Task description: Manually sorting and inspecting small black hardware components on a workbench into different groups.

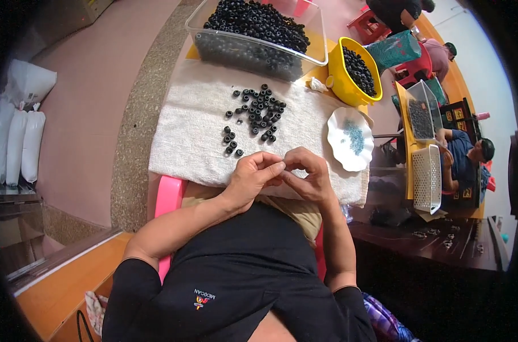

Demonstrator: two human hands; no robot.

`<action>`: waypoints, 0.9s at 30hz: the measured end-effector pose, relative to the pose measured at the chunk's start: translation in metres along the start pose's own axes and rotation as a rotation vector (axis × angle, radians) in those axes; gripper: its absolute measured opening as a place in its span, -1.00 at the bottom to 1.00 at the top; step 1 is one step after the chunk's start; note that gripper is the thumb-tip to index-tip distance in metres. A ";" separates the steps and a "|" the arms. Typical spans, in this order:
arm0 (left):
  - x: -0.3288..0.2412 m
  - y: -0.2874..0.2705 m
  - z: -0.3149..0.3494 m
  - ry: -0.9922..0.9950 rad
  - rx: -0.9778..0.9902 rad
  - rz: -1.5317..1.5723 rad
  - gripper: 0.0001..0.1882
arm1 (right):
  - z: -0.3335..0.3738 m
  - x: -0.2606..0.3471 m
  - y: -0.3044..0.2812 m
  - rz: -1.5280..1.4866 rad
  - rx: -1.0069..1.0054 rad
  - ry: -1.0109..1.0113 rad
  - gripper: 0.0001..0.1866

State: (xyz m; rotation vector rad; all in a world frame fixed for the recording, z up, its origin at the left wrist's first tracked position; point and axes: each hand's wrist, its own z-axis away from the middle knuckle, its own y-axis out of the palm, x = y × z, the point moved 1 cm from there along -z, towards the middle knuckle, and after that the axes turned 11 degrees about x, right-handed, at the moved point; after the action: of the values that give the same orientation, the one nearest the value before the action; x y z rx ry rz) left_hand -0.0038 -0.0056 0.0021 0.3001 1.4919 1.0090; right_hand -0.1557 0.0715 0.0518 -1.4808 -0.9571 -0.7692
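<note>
My left hand (254, 176) and my right hand (306, 175) meet fingertip to fingertip over the near edge of a white towel (185, 137). Both pinch something tiny between them; it is too small to make out. Several small black rings (258, 113) lie scattered on the towel just beyond my hands. A white scalloped dish (343, 122) with small blue-green pieces (354, 137) sits to the right of my right hand.
A clear plastic bin (253, 50) full of black rings stands at the far edge. A yellow bowl (344, 82) of black rings is at the back right. Other people sit at a table on the right. White sacks (16, 128) lie on the left.
</note>
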 end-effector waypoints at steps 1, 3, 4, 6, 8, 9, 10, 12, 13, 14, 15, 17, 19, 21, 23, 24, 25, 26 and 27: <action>0.001 -0.001 0.000 0.000 0.013 -0.014 -0.81 | 0.001 -0.001 0.000 0.000 0.000 0.001 -0.82; 0.002 -0.003 -0.001 0.003 0.023 -0.017 -0.81 | 0.002 -0.006 0.001 -0.014 -0.017 -0.008 -0.81; 0.002 -0.004 -0.001 0.005 0.032 -0.020 -0.80 | 0.002 -0.005 0.002 -0.014 -0.017 -0.007 -0.81; 0.003 -0.005 -0.002 0.008 0.039 -0.007 -0.79 | 0.003 -0.002 0.005 -0.008 -0.072 -0.023 -0.78; 0.003 -0.005 -0.002 0.010 0.048 0.005 -0.78 | 0.002 0.001 0.005 0.073 -0.073 -0.063 -0.76; 0.001 -0.005 -0.002 0.002 0.052 0.004 -0.78 | 0.002 0.002 0.005 0.155 -0.074 -0.106 -0.74; 0.000 -0.004 -0.001 -0.007 0.056 0.003 -0.77 | 0.003 0.001 0.005 0.158 -0.077 -0.103 -0.74; -0.002 -0.004 -0.001 -0.012 0.058 0.007 -0.77 | 0.005 -0.001 0.005 0.199 -0.105 -0.126 -0.71; -0.002 -0.004 0.000 -0.014 0.054 0.010 -0.77 | 0.006 -0.002 0.005 0.201 -0.106 -0.123 -0.71; -0.003 -0.004 0.000 -0.015 0.056 0.012 -0.77 | 0.007 -0.002 0.005 0.190 -0.093 -0.103 -0.70; -0.003 -0.003 0.000 -0.024 0.056 0.010 -0.77 | 0.008 -0.002 0.005 0.181 -0.084 -0.084 -0.68; -0.002 -0.003 0.000 -0.033 0.059 0.006 -0.77 | 0.011 -0.002 0.003 0.207 -0.077 -0.094 -0.66; -0.001 -0.003 -0.001 -0.040 0.047 0.023 -0.79 | 0.011 -0.003 0.004 0.227 -0.065 -0.101 -0.64; -0.005 -0.001 -0.001 -0.038 0.048 0.025 -0.80 | 0.010 -0.004 0.008 0.218 -0.112 -0.178 -0.59; -0.005 0.000 -0.001 -0.035 0.049 0.027 -0.81 | 0.010 -0.003 0.011 0.221 -0.127 -0.179 -0.58; -0.003 -0.001 -0.002 -0.033 0.047 0.025 -0.81 | 0.010 -0.002 0.012 0.224 -0.139 -0.183 -0.57; -0.002 -0.001 -0.002 -0.032 0.044 0.023 -0.81 | 0.011 -0.003 0.013 0.225 -0.141 -0.181 -0.57; -0.001 -0.002 -0.002 -0.033 0.047 0.023 -0.81 | 0.012 -0.006 0.013 0.219 -0.154 -0.185 -0.57; 0.000 -0.002 -0.002 -0.032 0.046 0.009 -0.82 | 0.012 -0.006 0.014 0.212 -0.166 -0.188 -0.58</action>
State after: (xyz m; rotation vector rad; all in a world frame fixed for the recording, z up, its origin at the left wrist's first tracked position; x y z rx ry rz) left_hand -0.0047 -0.0074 0.0011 0.3540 1.4878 0.9740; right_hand -0.1464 0.0825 0.0385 -1.7926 -0.8732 -0.5737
